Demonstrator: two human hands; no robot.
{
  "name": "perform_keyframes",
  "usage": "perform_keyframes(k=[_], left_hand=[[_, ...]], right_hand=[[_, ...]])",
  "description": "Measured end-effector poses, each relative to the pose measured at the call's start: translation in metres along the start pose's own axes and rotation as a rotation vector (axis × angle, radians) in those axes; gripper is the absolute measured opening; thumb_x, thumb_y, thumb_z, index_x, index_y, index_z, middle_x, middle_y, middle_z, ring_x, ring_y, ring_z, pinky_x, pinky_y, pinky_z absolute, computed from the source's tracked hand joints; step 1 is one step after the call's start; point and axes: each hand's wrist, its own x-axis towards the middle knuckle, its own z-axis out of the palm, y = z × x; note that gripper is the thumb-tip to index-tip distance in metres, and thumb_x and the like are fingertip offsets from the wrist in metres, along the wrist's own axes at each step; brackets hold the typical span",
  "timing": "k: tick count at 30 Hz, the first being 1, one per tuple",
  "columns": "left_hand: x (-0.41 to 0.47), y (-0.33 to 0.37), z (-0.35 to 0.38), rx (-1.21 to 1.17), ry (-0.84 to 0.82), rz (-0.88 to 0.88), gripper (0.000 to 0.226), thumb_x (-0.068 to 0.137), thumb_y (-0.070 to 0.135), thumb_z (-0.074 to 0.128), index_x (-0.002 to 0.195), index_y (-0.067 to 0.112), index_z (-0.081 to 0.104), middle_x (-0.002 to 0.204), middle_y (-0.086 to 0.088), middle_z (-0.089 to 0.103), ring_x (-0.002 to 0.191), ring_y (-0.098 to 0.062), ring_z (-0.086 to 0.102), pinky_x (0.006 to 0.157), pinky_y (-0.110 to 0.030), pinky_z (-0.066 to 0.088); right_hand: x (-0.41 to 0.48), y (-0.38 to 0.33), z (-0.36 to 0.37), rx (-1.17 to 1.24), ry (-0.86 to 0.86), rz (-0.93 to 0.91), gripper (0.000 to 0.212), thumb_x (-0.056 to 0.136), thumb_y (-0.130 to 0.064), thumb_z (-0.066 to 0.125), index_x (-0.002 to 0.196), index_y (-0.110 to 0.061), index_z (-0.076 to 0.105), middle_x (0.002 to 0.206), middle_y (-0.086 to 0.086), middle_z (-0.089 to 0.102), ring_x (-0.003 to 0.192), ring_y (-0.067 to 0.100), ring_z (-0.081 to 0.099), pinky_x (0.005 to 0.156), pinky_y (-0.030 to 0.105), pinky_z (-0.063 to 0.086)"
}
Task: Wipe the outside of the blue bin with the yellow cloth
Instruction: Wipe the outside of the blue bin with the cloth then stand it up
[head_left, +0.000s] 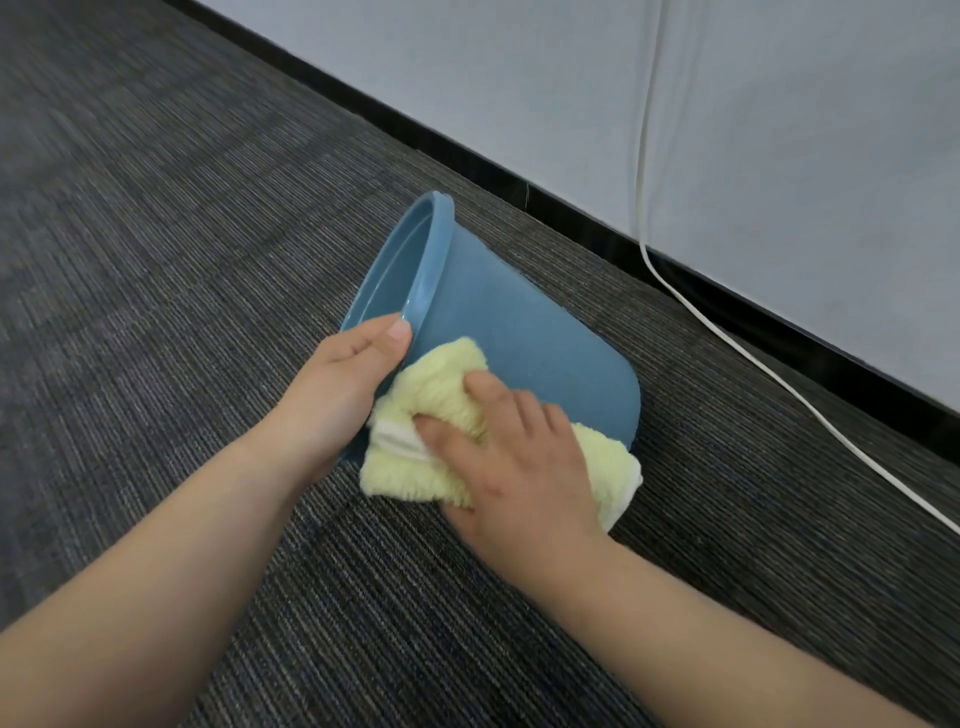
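The blue bin (519, 322) lies tipped on its side on the carpet, its open mouth facing left and its base toward the right. My left hand (337, 384) grips the bin's rim at the near edge, thumb over the lip. My right hand (514, 457) presses the crumpled yellow cloth (431, 400) against the bin's outer wall near its lower side. Part of the cloth sticks out to the right of my hand, close to the bin's base. The inside of the bin is mostly hidden.
Dark striped carpet (182, 260) covers the floor all around. A grey wall (779, 130) with a black skirting strip (571, 208) runs diagonally behind the bin. A white cable (737, 358) hangs down the wall and trails across the carpet at the right.
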Motion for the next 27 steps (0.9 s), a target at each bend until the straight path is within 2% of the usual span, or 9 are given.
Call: perform_keyframes(k=[2, 4, 7, 11, 13, 15, 17, 22, 27], left_hand=[[0.0, -0.001, -0.002, 0.008, 0.019, 0.007, 0.032, 0.088, 0.028, 0.039, 0.079, 0.026, 0.069, 0.073, 0.011, 0.074, 0.071, -0.004, 0.067, 0.058, -0.016, 0.052], [0.001, -0.004, -0.003, 0.018, 0.054, 0.007, 0.035, 0.09, 0.027, 0.038, 0.078, 0.03, 0.071, 0.072, 0.013, 0.074, 0.069, -0.003, 0.068, 0.057, -0.017, 0.053], [-0.002, -0.006, -0.003, 0.117, 0.107, 0.042, 0.035, 0.09, 0.028, 0.039, 0.078, 0.041, 0.069, 0.077, 0.019, 0.073, 0.077, -0.002, 0.067, 0.069, -0.021, 0.056], [-0.002, -0.006, -0.005, 0.208, 0.183, 0.09, 0.026, 0.09, 0.028, 0.043, 0.088, 0.045, 0.061, 0.092, 0.017, 0.069, 0.094, -0.006, 0.062, 0.09, -0.034, 0.048], [-0.002, -0.005, -0.005, 0.221, 0.195, 0.102, 0.022, 0.086, 0.031, 0.046, 0.103, 0.042, 0.055, 0.106, 0.013, 0.064, 0.104, -0.011, 0.059, 0.097, -0.041, 0.044], [-0.001, -0.006, -0.006, 0.235, 0.176, 0.125, 0.029, 0.088, 0.027, 0.045, 0.11, 0.047, 0.047, 0.096, 0.017, 0.068, 0.097, -0.004, 0.062, 0.093, -0.038, 0.047], [0.0, -0.005, -0.005, 0.279, 0.148, 0.149, 0.041, 0.091, 0.021, 0.042, 0.104, 0.06, 0.041, 0.075, 0.023, 0.071, 0.079, 0.004, 0.065, 0.077, -0.024, 0.051], [0.001, -0.006, -0.011, 0.259, 0.155, 0.175, 0.041, 0.092, 0.016, 0.039, 0.103, 0.055, 0.042, 0.07, 0.029, 0.068, 0.071, 0.009, 0.064, 0.063, -0.009, 0.049], [0.002, -0.005, -0.011, 0.293, 0.164, 0.154, 0.042, 0.092, 0.016, 0.039, 0.103, 0.057, 0.042, 0.067, 0.029, 0.068, 0.069, 0.011, 0.062, 0.06, -0.005, 0.047]], right_hand=[[0.003, 0.007, 0.0, 0.013, 0.0, 0.023, 0.063, 0.036, -0.032, 0.083, 0.096, -0.021, 0.068, 0.103, 0.017, 0.066, 0.071, 0.031, 0.062, 0.063, 0.032, 0.05], [0.012, 0.023, -0.004, 0.044, 0.048, 0.19, 0.062, 0.046, -0.023, 0.083, 0.104, -0.016, 0.065, 0.113, 0.024, 0.058, 0.087, 0.039, 0.059, 0.073, 0.042, 0.048], [0.012, 0.04, -0.003, 0.044, 0.039, 0.373, 0.055, 0.067, -0.023, 0.073, 0.119, -0.016, 0.054, 0.131, 0.022, 0.04, 0.108, 0.038, 0.044, 0.088, 0.044, 0.036], [0.0, 0.025, 0.006, 0.051, -0.016, 0.224, 0.06, 0.049, -0.021, 0.084, 0.104, -0.013, 0.063, 0.114, 0.029, 0.055, 0.09, 0.043, 0.057, 0.072, 0.048, 0.048], [0.006, 0.03, 0.006, 0.055, 0.02, 0.233, 0.058, 0.054, -0.021, 0.081, 0.108, -0.013, 0.062, 0.118, 0.028, 0.053, 0.094, 0.043, 0.055, 0.075, 0.048, 0.046], [0.013, 0.044, 0.001, 0.086, 0.052, 0.351, 0.054, 0.067, -0.022, 0.072, 0.117, -0.014, 0.056, 0.128, 0.023, 0.043, 0.105, 0.04, 0.047, 0.085, 0.046, 0.039], [0.014, 0.048, 0.0, 0.059, 0.079, 0.383, 0.053, 0.068, -0.022, 0.071, 0.118, -0.014, 0.055, 0.13, 0.022, 0.041, 0.105, 0.039, 0.046, 0.086, 0.045, 0.038], [0.004, 0.027, 0.009, 0.057, 0.011, 0.195, 0.06, 0.045, -0.021, 0.085, 0.101, -0.012, 0.064, 0.109, 0.029, 0.058, 0.084, 0.042, 0.06, 0.067, 0.048, 0.05], [0.01, 0.065, 0.006, 0.109, 0.082, 0.5, 0.052, 0.074, -0.027, 0.064, 0.123, -0.019, 0.05, 0.132, 0.016, 0.036, 0.11, 0.034, 0.044, 0.085, 0.038, 0.038]])
